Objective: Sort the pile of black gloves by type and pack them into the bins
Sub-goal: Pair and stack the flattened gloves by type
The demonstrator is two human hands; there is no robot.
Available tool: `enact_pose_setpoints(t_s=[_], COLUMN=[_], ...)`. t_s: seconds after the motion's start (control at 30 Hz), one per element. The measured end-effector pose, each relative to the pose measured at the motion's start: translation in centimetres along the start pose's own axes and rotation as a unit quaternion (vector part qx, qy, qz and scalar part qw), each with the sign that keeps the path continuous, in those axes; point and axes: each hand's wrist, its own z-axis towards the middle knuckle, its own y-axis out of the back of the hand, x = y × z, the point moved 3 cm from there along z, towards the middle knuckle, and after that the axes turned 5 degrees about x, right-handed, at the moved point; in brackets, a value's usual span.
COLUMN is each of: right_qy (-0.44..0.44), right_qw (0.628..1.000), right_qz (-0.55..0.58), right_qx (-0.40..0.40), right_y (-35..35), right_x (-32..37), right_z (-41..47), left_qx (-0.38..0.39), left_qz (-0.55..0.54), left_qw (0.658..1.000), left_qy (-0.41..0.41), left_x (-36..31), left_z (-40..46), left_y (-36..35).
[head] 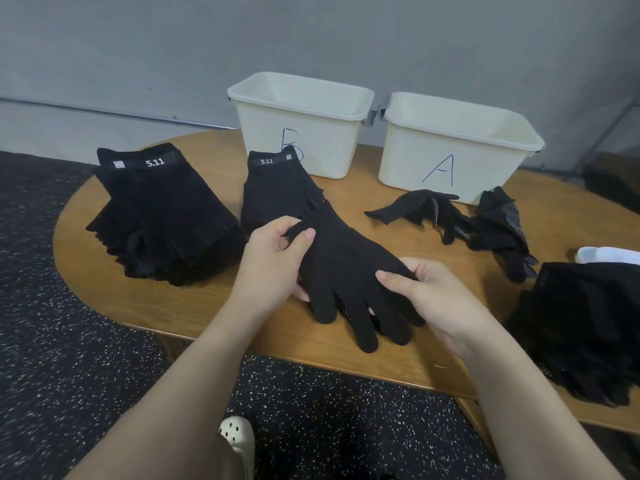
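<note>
While both hands pinch 1 full-finger glove [346,268] at tabletop [194,306] centre, left hand [277,258] fingers on cuff, right hand [426,289] fingers on side, person should flatten it, then bin A [450,157] at 1 o'clock probably.

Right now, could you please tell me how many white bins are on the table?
2. Bin B stands at the back centre of the table; bin A stands just to its right. None appears hidden.
</note>
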Motion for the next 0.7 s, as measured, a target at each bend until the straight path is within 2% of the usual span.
enact_pose_setpoints(t_s=[0.1, 0.27, 0.7], right_qy=[0.003, 0.022, 0.039], right_qw=[0.999, 0.996, 0.978], right_qz=[-0.027, -0.073, -0.175], right_qx=[-0.026, -0.049, -0.102], right_y=[0.0, 0.1, 0.3], right_x=[-0.1, 0.0, -0.6], right_z=[0.8, 1.7, 2.4], left_qx=[-0.021, -0.096, -0.103], left_qz=[0.066, 0.175, 0.292], left_qw=[0.998, 0.979, 0.951], left_qy=[0.008, -0.046, -0.028], left_x=[0.6, 1.1, 2.6], left_z=[0.5, 1.4, 2.1], left_y=[0.0, 0.6, 0.7])
